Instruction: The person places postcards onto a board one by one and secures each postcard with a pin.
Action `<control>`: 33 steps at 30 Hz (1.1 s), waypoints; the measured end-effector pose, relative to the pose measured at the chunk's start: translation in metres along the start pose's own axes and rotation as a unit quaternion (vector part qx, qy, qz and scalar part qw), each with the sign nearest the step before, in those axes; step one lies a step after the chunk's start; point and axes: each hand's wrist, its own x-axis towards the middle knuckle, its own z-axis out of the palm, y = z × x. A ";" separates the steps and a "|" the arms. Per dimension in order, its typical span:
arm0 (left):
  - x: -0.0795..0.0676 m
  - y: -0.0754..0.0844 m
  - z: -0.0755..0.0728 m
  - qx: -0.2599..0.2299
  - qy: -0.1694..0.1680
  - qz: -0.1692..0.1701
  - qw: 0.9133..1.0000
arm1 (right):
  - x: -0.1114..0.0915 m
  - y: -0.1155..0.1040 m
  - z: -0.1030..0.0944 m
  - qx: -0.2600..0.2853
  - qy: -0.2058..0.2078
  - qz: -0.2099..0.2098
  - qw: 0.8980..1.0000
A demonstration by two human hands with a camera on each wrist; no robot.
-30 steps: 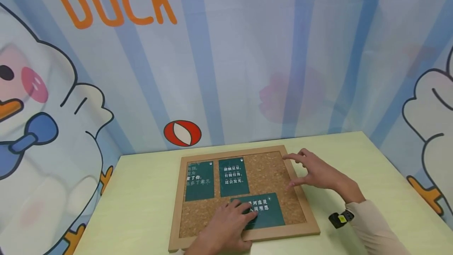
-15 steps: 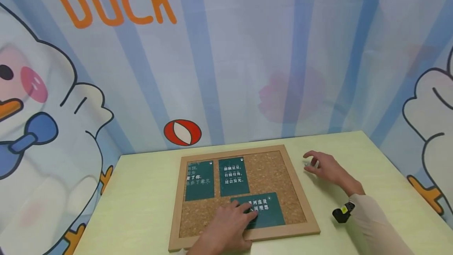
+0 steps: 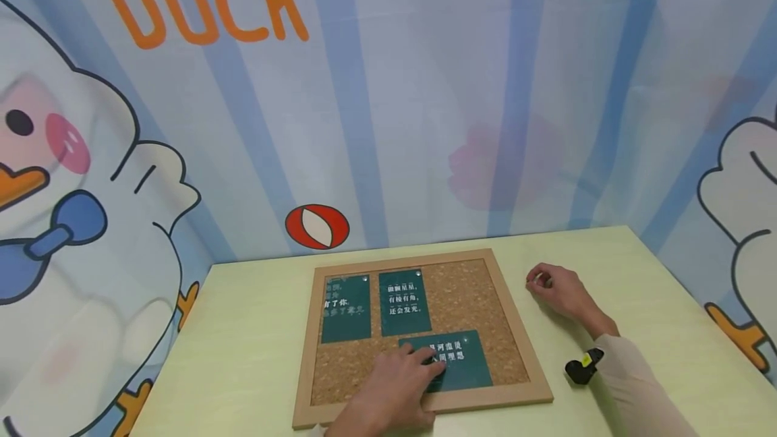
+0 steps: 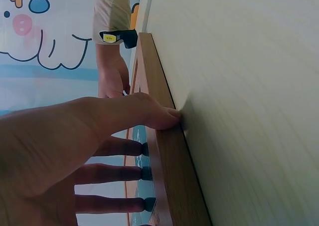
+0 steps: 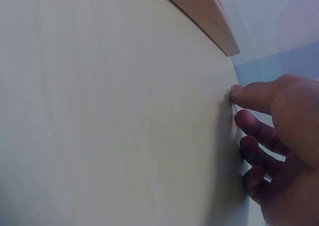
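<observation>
My left hand [image 3: 391, 383] rests on the lower green card [image 3: 464, 373], which bears white writing, on a framed corkboard [image 3: 349, 383]. In the left wrist view its fingertips [image 4: 145, 173] press the card while the thumb lies against the outer side of the wooden frame [image 4: 172, 156]. Right of the board, my right hand [image 3: 561, 292] is low over the table, thumb and forefinger together on a tiny pin-like thing [image 5: 229, 93], mostly hidden by the fingers. Two more green cards, a left one [image 3: 347, 319] and a middle one [image 3: 405, 312], hang on the cork with clear pushpins at their tops.
The pale yellow table [image 3: 249, 329] extends around the board and ends at a printed curtain [image 3: 413, 120] with duck figures. A black device with a yellow label [image 3: 584, 364] is worn at the right wrist.
My right hand has moved from the board's right edge out over the table, and its thumb and fingers have closed together on the tiny thing. My left hand keeps its place.
</observation>
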 end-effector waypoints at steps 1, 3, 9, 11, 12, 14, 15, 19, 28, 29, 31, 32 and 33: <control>0.000 0.000 0.000 0.000 0.001 -0.001 1.000 | 0.000 0.000 0.001 -0.003 0.002 -0.001 1.000; 0.000 0.000 0.001 -0.002 0.002 -0.002 1.000 | 0.000 0.001 0.001 -0.007 0.008 -0.006 1.000; 0.002 0.000 0.000 -0.004 0.000 -0.004 1.000 | -0.001 -0.003 -0.003 -0.009 0.017 -0.011 1.000; 0.002 0.000 -0.001 -0.006 -0.002 -0.004 1.000 | -0.002 -0.005 -0.005 -0.004 0.017 -0.012 1.000; 0.001 0.000 -0.001 -0.007 -0.003 -0.004 1.000 | -0.002 -0.006 -0.006 -0.003 0.016 -0.014 1.000; 0.001 0.000 -0.001 -0.010 -0.004 -0.005 1.000 | -0.004 -0.009 -0.008 0.001 0.013 -0.019 1.000; 0.001 0.000 -0.001 -0.011 -0.004 -0.006 1.000 | -0.005 -0.011 -0.009 0.002 0.011 -0.024 1.000; 0.000 0.000 -0.001 -0.010 -0.005 -0.008 1.000 | -0.008 -0.021 -0.013 -0.001 -0.004 -0.047 0.999; 0.000 0.001 -0.001 -0.007 -0.005 -0.007 1.000 | -0.017 -0.056 -0.017 -0.008 -0.080 -0.102 0.992; 0.000 0.001 -0.001 -0.005 -0.004 -0.007 1.000 | -0.018 -0.060 -0.016 -0.007 -0.093 -0.109 0.990; 0.001 0.001 -0.001 -0.005 -0.003 -0.007 1.000 | -0.019 -0.068 -0.013 -0.001 -0.121 -0.120 0.985; 0.001 0.001 -0.001 -0.005 -0.003 -0.008 1.000 | -0.019 -0.072 -0.012 0.003 -0.134 -0.124 0.983; 0.001 0.001 -0.001 -0.004 -0.003 -0.008 1.000 | -0.019 -0.076 -0.010 0.008 -0.146 -0.126 0.981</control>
